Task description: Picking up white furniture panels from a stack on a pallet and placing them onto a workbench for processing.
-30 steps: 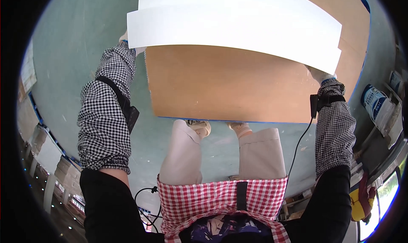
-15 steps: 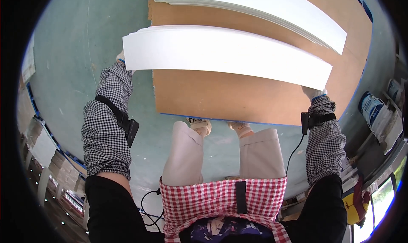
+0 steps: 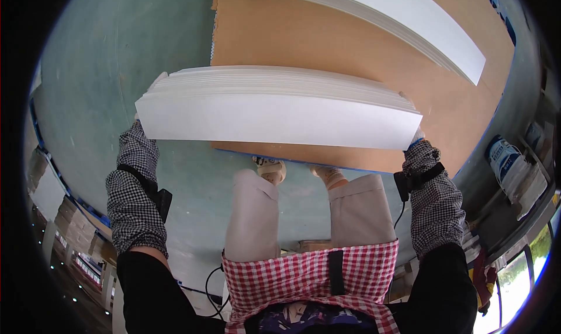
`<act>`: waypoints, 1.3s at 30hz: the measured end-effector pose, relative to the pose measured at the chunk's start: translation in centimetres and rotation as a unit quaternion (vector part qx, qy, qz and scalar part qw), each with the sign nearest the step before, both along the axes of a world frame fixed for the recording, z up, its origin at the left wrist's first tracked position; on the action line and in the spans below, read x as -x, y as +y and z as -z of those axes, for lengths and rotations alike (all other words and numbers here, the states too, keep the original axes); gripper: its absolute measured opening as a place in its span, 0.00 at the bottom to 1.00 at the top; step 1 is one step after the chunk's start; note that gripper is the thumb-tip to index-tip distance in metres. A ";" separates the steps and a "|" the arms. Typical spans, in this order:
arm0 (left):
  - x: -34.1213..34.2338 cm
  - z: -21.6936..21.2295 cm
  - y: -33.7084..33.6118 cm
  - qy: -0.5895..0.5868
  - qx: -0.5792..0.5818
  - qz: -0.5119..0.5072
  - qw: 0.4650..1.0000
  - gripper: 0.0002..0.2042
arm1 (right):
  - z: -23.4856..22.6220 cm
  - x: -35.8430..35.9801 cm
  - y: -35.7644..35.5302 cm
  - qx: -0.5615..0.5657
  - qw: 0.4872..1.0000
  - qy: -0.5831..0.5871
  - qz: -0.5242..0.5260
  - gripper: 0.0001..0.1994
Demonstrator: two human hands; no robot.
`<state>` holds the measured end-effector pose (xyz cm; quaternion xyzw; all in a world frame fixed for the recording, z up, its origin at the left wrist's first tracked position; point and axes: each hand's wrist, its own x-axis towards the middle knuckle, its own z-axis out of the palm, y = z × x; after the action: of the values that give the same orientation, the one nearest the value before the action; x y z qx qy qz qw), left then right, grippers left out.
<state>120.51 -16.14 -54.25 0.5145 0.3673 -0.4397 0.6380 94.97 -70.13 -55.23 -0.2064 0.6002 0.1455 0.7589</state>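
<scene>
A stack of long white strips or boards spans the space between my two hands, its broad front face toward me. Along its upper side the many thin edges show, slightly spread. At the stack's left end is my gloved left hand, closed on it and mostly hidden behind it. My gloved right hand grips the right end, its fingers largely covered by the boards. The stack's left end sticks out past the brown cardboard sheet beneath. Whether its underside touches the cardboard I cannot tell.
A second stack of white strips lies farther away on the cardboard. Green floor surrounds the sheet. My feet stand at its near edge. A blue and white bucket is off to the right, beside a dark bench.
My hands have brought the near stack toward me and to the left. It has tipped, so more of its layered edges show. The far stack appears shifted slightly with the view.
</scene>
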 end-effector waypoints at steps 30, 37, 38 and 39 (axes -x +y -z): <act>5.1 -2.1 5.3 0.011 0.016 -0.155 0.988 0.18 | -1.0 -3.5 7.0 0.055 0.991 0.059 -0.107 0.30; 5.1 -1.8 5.0 -0.016 -0.002 -0.113 0.993 0.20 | -1.3 -3.7 6.8 0.093 0.983 0.089 -0.130 0.29; 5.1 -2.1 4.5 -0.026 -0.041 -0.087 0.995 0.22 | -1.6 -3.7 7.2 0.081 0.988 0.067 -0.117 0.28; 5.1 -2.1 4.6 -0.026 -0.043 -0.087 0.995 0.22 | -1.9 -3.9 7.5 0.070 0.991 0.046 -0.103 0.27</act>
<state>115.38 -11.49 -52.11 0.5186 0.4123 -0.3525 0.6609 98.84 -62.66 -53.31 -0.3127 0.6183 0.1900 0.6955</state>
